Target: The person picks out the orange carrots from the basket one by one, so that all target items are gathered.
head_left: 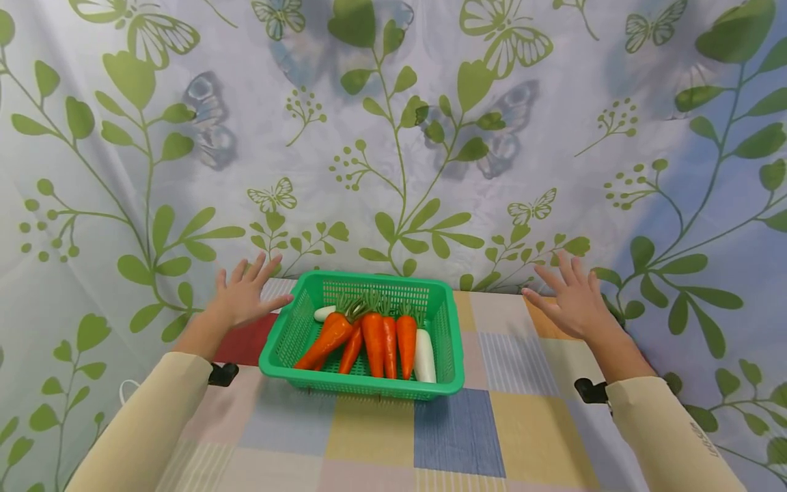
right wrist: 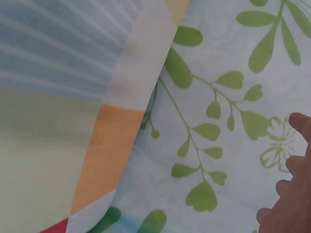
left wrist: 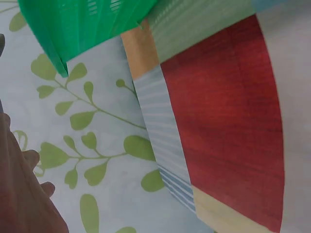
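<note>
A green plastic basket (head_left: 453, 342) sits on the table, holding several orange carrots (head_left: 373, 338) with green tops. On the basket's right side lies a long white radish (head_left: 424, 357), and the end of another white vegetable (head_left: 324, 313) shows at its left, partly hidden by the carrots. My left hand (head_left: 242, 294) is raised with fingers spread, its thumb close to the basket's left rim in the head view. Well to the right of the basket, my right hand (head_left: 574, 301) is also raised, fingers spread and holding nothing. Each wrist view catches only part of its hand at the edge.
A patchwork-patterned cloth (head_left: 369, 437) covers the table. Behind it and along both sides hangs a pale curtain (head_left: 393, 137) printed with green leaves and butterflies. A thin white cable loop (head_left: 128, 389) shows at the left, and a black wrist mount (head_left: 223, 374) sits on each forearm.
</note>
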Tool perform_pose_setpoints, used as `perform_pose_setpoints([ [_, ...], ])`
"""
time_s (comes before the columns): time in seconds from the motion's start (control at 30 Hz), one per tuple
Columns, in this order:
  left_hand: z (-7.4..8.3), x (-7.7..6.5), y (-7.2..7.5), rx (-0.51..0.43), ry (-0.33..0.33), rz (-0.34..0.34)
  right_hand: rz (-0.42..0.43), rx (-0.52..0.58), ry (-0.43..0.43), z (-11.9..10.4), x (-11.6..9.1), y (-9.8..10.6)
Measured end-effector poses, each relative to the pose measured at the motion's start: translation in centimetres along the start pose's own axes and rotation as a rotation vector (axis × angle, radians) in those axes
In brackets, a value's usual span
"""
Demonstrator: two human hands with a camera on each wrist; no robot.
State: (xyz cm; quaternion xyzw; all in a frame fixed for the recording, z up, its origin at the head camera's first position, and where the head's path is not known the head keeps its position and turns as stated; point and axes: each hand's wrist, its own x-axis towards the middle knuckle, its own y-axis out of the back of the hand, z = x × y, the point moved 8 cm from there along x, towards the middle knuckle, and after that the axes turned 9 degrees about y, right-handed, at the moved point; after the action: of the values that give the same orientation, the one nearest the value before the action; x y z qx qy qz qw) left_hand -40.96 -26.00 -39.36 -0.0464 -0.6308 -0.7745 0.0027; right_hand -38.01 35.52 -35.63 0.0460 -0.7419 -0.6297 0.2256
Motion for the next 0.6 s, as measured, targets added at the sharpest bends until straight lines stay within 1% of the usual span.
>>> perform_pose_setpoints([
  [0.17,0.4,-0.9,-0.5,-0.023,-0.014,0.009,0.038,0.047,0.041,-1.5,-0.5,-0.6],
  [0.37,0.8,-2.3,-0.9,-0.044,-0.037,0.033,0.076,0.021,0.069,-3.2,-1.0,-1.3],
  [0.47,1.0,-2.9,-1.3,-0.057,-0.048,0.051,0.069,0.001,0.070,-3.8,-1.1,-1.5],
  [0.53,1.0,-3.2,-1.4,-0.070,-0.045,0.056,0.069,-0.021,0.073,-4.2,-1.1,-1.6],
  [0.6,1.1,-3.6,-1.6,-0.087,-0.040,0.053,0.067,-0.017,0.079,-4.7,-1.1,-1.7],
])
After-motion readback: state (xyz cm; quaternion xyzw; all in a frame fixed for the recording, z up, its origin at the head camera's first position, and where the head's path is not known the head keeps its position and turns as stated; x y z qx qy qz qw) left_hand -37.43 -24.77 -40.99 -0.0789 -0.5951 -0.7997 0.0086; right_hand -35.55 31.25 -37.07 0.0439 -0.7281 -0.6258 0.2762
